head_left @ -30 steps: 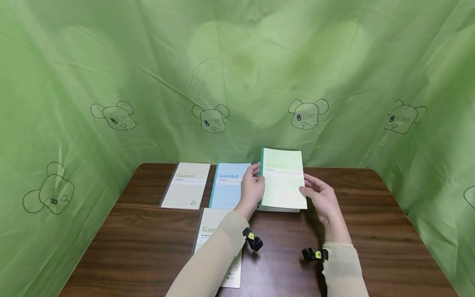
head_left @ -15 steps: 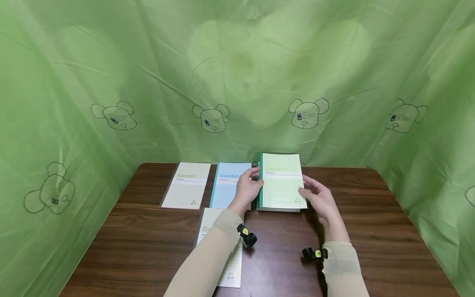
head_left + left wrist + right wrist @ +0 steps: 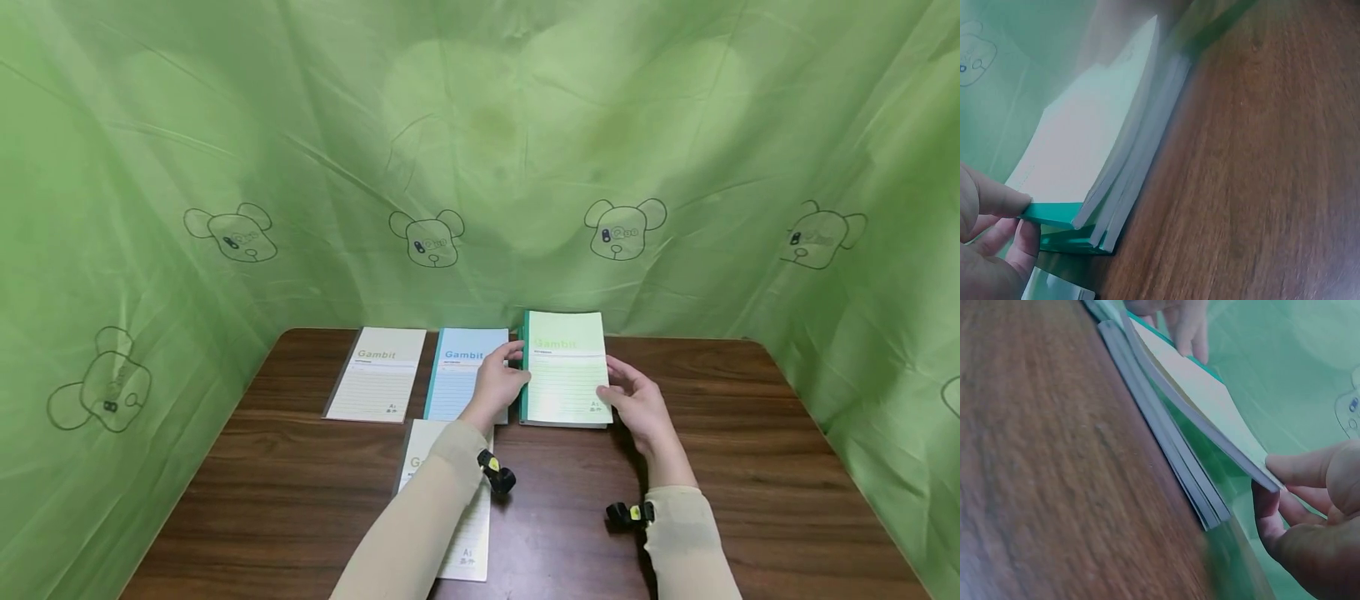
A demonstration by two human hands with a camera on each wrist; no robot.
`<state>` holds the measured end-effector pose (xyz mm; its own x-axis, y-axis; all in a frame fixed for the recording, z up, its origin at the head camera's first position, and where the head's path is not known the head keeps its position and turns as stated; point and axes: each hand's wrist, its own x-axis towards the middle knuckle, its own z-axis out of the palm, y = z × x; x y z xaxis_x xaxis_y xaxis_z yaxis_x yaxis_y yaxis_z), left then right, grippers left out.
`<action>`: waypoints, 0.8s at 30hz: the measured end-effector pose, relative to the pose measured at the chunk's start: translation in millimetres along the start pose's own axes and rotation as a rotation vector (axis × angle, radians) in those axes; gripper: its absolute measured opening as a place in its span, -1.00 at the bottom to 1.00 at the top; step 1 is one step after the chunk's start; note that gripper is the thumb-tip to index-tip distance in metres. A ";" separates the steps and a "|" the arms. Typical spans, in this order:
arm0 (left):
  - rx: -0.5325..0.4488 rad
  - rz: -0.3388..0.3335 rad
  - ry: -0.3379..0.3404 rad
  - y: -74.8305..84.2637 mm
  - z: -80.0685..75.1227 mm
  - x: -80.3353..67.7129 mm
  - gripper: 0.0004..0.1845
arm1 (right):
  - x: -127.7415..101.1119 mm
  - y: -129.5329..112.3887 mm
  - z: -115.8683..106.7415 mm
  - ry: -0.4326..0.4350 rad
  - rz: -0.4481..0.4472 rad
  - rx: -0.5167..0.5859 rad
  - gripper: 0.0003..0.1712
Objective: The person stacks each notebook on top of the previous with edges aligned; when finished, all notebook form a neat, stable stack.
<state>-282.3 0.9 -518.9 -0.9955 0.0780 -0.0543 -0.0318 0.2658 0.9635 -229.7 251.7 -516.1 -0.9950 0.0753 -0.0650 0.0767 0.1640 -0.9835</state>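
Note:
A light green Gambit notebook (image 3: 566, 375) with a dark green spine is held by both hands over a small stack of notebooks (image 3: 1166, 444). My left hand (image 3: 497, 387) pinches the spine side, thumb on the cover and fingers under it, as the left wrist view shows. On the opposite edge, my right hand (image 3: 636, 407) grips the notebook near its lower corner between thumb and fingers. In the right wrist view that edge is raised, leaving a wedge-shaped gap above the stack, while the spine side sits lower. The stack is mostly covered in the head view.
To the left lie a blue notebook (image 3: 457, 387) and a cream notebook (image 3: 375, 375) with a grey spine. Another cream notebook (image 3: 468, 542) lies nearer, partly under the left sleeve. Green curtains (image 3: 525, 167) enclose the far side and flanks of the wooden table (image 3: 750, 467).
The green notebook has come down and slightly left, lining up more closely with the stack. Both hands moved with it, keeping hold of its edges.

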 end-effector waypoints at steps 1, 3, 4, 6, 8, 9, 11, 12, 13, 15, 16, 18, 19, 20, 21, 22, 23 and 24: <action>0.005 -0.001 0.000 -0.7 -0.3 0.7 -0.36 | 0.4 0.3 1.4 0.007 -0.003 0.000 -0.25; 0.013 -0.003 -0.002 -1.8 -1.2 1.9 -0.36 | 0.7 0.4 3.7 0.019 -0.006 0.001 -0.25; 0.016 -0.005 -0.005 -2.3 -1.5 2.4 -0.37 | 1.5 1.1 4.4 0.021 -0.005 0.002 -0.26; 0.022 -0.010 -0.008 -3.3 -1.8 3.8 -0.36 | 1.8 2.2 5.4 0.019 -0.007 -0.002 -0.26; 0.034 -0.014 -0.004 -4.9 -1.3 5.3 -0.35 | 1.8 2.9 6.1 0.009 -0.011 -0.019 -0.26; 0.039 -0.017 -0.002 -5.8 -0.8 6.2 -0.34 | 1.8 3.2 6.6 0.003 -0.012 -0.032 -0.26; 0.052 -0.021 0.004 -7.4 0.8 7.7 -0.31 | 1.0 3.3 6.5 -0.005 -0.015 -0.064 -0.28; 0.056 -0.022 0.007 -8.1 1.6 8.2 -0.29 | 1.0 3.6 6.2 -0.010 -0.017 -0.083 -0.29; 0.061 -0.024 0.010 -8.6 2.3 8.4 -0.28 | 0.7 3.5 6.1 -0.015 -0.018 -0.102 -0.30; 0.066 -0.023 0.013 -8.5 2.9 8.1 -0.27 | 0.6 3.6 5.9 -0.023 -0.016 -0.131 -0.31; 0.067 -0.022 0.014 -8.1 3.0 7.5 -0.27 | 0.8 3.7 5.5 -0.026 -0.014 -0.143 -0.31; 0.069 -0.020 0.014 -6.9 3.1 5.9 -0.28 | 0.7 3.3 5.1 -0.034 -0.011 -0.162 -0.30; 0.071 -0.020 0.013 -6.4 3.0 5.1 -0.29 | 0.8 3.0 5.1 -0.035 -0.006 -0.167 -0.30; 0.074 -0.021 0.013 -6.0 3.0 4.4 -0.29 | 0.7 2.7 5.2 -0.034 0.002 -0.170 -0.29; 0.076 -0.021 0.013 -5.9 3.1 3.8 -0.30 | 0.8 2.7 5.0 -0.034 0.009 -0.170 -0.28; 0.081 -0.022 0.015 -5.7 3.1 3.1 -0.31 | 0.7 2.5 5.1 -0.034 0.018 -0.164 -0.27; 0.087 -0.023 0.016 -5.9 3.1 2.5 -0.32 | 0.6 2.4 5.4 -0.034 0.026 -0.157 -0.26; 0.094 -0.021 0.019 -6.2 3.1 2.2 -0.33 | 1.0 2.5 5.8 -0.029 0.037 -0.145 -0.25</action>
<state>-284.1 2.4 -525.8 -0.9962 0.0537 -0.0685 -0.0449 0.3563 0.9333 -230.8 246.4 -519.5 -0.9926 0.0559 -0.1073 0.1193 0.3019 -0.9459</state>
